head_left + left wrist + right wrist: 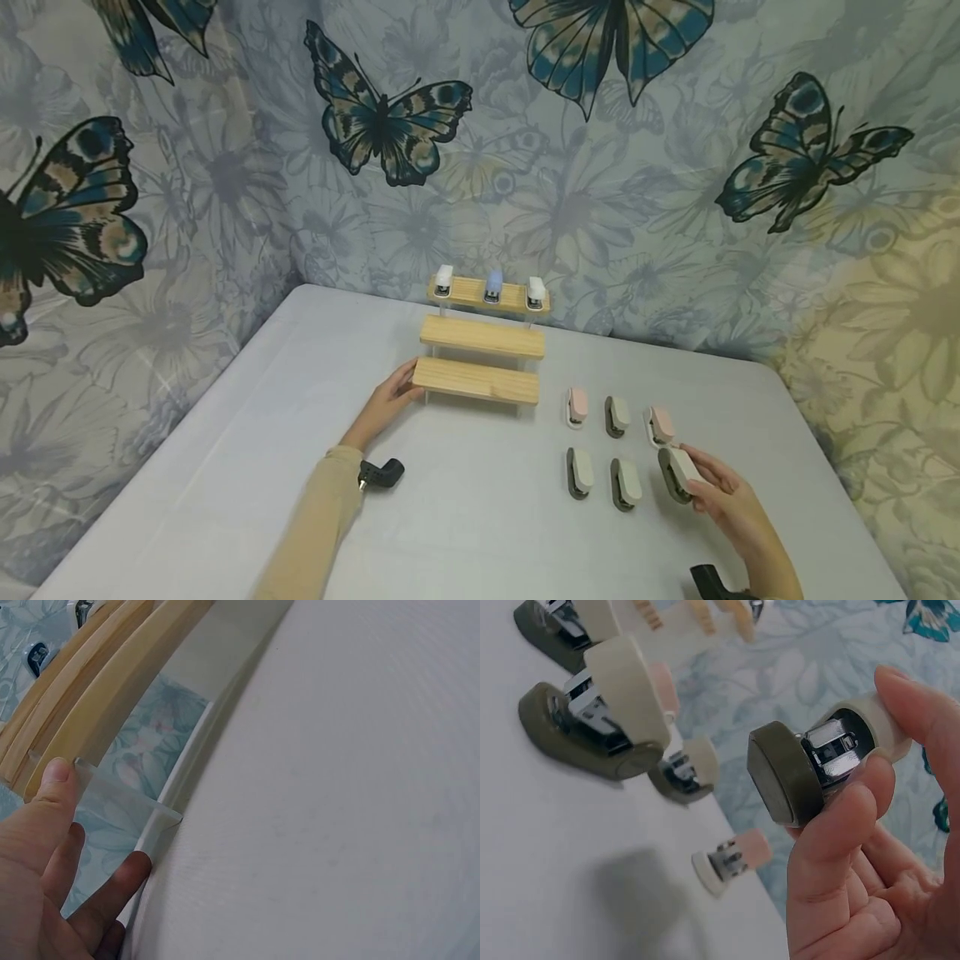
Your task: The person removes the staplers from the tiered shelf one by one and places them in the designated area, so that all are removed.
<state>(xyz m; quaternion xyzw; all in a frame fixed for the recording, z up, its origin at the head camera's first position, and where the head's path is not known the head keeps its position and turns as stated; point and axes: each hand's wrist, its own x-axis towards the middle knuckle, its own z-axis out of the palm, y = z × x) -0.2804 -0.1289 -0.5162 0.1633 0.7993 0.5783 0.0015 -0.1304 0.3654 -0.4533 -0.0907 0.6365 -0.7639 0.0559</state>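
Observation:
My right hand (731,496) pinches a mini stapler (684,468) with a cream top and an olive base. The right wrist view shows this stapler (821,765) raised over the table, its metal inside facing the camera. At the left end of the lowest tier of a wooden three-step display stand (476,381) is my left hand (386,408). In the left wrist view the thumb (56,776) rests against that tier's end, while the other fingers extend loosely below, near the clear leg (127,791).
On the white table, right of the stand, stand two pink staplers (577,405) and several cream-and-olive staplers (581,471). The stand's top tier carries two white staplers (444,279) and one blue stapler (493,285). A butterfly-patterned cloth (570,208) rises behind the table.

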